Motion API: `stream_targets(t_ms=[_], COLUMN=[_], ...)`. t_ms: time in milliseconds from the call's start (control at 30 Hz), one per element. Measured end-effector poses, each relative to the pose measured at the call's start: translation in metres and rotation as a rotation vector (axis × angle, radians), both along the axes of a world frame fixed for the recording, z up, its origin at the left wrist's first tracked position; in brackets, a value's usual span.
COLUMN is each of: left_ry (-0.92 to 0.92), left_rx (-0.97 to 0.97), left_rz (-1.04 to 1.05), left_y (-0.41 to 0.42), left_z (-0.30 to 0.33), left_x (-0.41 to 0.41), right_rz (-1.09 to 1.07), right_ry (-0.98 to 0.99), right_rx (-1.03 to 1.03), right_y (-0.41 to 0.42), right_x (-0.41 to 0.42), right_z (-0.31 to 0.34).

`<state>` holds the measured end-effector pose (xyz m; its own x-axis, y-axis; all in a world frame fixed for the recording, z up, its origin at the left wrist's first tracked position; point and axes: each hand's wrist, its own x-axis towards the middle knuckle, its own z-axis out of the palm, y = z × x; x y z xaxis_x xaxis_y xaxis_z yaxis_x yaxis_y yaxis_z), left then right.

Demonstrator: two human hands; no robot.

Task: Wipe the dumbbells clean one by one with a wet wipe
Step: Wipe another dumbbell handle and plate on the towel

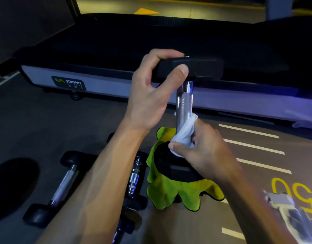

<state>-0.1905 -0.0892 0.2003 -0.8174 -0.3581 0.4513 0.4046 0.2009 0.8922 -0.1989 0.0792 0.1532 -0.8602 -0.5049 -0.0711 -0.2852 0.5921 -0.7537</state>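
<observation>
A treadmill (pixel 151 55) with a dark belt and a grey side rail bearing a "BODY STRONG" label runs across the far side of the floor (pixel 46 124), which carries white dash lines and a yellow "50" on the right.

One green microfibre cloth (pixel 169 191) lies crumpled on the floor in the middle, and the upright dumbbell (pixel 184 101) stands on it, its lower black head resting on the cloth and its knurled chrome handle rising straight up.

Three further dumbbells show on the floor to the left: one black-headed dumbbell (pixel 63 184) lies flat at the far left, one spin-lock dumbbell (pixel 134 180) with a threaded chrome bar lies just beside the cloth, and a third dumbbell (pixel 121 228), mostly hidden under the forearm, lies near the bottom edge.

The left hand (pixel 151 95) grips the upper black head of the upright dumbbell, thumb in front, fingers curled over the top.

The right hand (pixel 202 148) holds one white wet wipe (pixel 184 132), wrapped around the lower part of the chrome handle.

A blurred clear packet (pixel 288 213) lies at the lower right.
</observation>
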Motion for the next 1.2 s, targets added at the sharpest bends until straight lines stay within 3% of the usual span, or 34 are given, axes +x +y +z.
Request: stream_targets(t_ms=[200,300,467,667,800,933,1000,1200], left_ry=[0.025,0.017,0.016,0.009,0.008,0.016,0.028,0.029], left_rx=[-0.088,-0.162,-0.217,-0.189,-0.173,-0.188,-0.206,-0.227], left_rz=[0.084,0.142,0.089,0.088,0.104,0.097,0.101,0.110], left_y=[0.014,0.021,0.025,0.021,0.023,0.026,0.027,0.025], left_z=[0.005,0.007,0.012,0.009,0.011,0.010,0.009,0.009], left_x=[0.006,0.007,0.002,-0.001,-0.004,-0.002,-0.002,-0.003], right_rz=[-0.186,-0.116,0.236,0.420,0.273,-0.089,-0.134,-0.042], right_ry=[0.152,0.138,-0.380,-0.527,-0.395,0.054,0.142,-0.019], right_rx=[0.075,0.038,-0.384,-0.431,-0.440,-0.054,0.029,-0.369], right_y=[-0.016,-0.006,0.027,0.023,0.014,0.006,0.006,0.005], right_x=[0.008,-0.001,-0.035,-0.054,-0.038,0.000,0.009,-0.008], right_z=[0.002,0.002,-0.006,-0.004,-0.011,-0.002,0.002,0.000])
